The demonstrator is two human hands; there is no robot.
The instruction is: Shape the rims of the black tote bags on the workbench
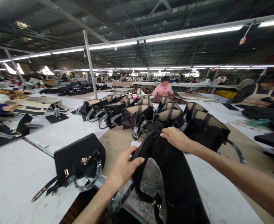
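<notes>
A black handbag (176, 174) stands tilted in front of me at the table's near edge, with a grey patch showing through a gap in its side. My left hand (125, 166) grips its upper left edge between thumb and fingers. At the top rim my right hand (175, 137) pinches the black material. A plastic-wrapped handle (120, 199) hangs below my left wrist. To the left lies a finished-looking black handbag (81, 158) with a gold clasp, a strap and a wrapped handle.
Rows of black bags with beige insides (169, 113) fill the table beyond my hands. A co-worker in pink (163, 87) sits behind them. Another person's hand (11, 107) is at far left, and an aproned person (256, 93) works at right. A metal post (90, 65) rises behind.
</notes>
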